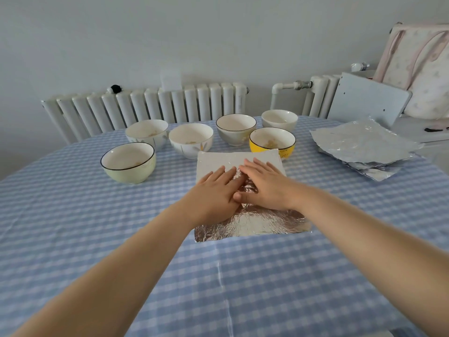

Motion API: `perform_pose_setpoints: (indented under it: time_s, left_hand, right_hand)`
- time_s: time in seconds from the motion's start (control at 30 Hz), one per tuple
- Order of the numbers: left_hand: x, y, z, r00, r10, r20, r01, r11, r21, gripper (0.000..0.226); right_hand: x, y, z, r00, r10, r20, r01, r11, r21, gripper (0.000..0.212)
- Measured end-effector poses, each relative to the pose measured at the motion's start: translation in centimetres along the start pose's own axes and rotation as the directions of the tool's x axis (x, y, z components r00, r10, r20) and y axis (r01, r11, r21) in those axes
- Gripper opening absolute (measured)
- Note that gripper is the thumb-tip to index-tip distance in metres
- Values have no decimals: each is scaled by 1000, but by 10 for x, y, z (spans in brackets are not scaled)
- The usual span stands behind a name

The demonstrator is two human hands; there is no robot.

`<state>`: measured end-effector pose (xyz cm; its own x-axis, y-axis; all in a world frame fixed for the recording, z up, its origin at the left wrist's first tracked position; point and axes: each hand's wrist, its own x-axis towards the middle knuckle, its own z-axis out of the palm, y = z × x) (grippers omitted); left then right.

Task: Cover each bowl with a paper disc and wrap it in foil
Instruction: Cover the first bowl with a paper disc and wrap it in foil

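Crinkled shiny foil sheet (252,222), glossy ceramic bowls (128,162), checked cloth tablecloth (73,215).

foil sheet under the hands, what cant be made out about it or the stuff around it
- Head view: the foil sheet centre is hidden by the left hand and right hand.
- Yellow bowl: its lettering is too small, partly behind the foil.
- Foil stack: sheet count unclear.
- No paper disc visible.

A white radiator (150,108) stands behind the blue checked tablecloth (267,276).
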<state>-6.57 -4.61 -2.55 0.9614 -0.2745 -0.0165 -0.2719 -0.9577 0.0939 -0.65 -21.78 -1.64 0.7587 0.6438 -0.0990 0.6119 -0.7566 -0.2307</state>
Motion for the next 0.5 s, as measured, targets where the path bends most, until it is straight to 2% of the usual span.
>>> perform_pose_setpoints:
  time_s: [0.27,0.5]
  left_hand:
    - [-2,0,-2,999,-3,36,2,1000,16,62]
    - [-7,-1,-4,998,-18,54,16,999,42,71]
  right_hand:
    - [-3,6,4,995,-98,-5,98,994,-38,138]
    - [-9,-1,-3,995,-100,28,101,995,-19,127]
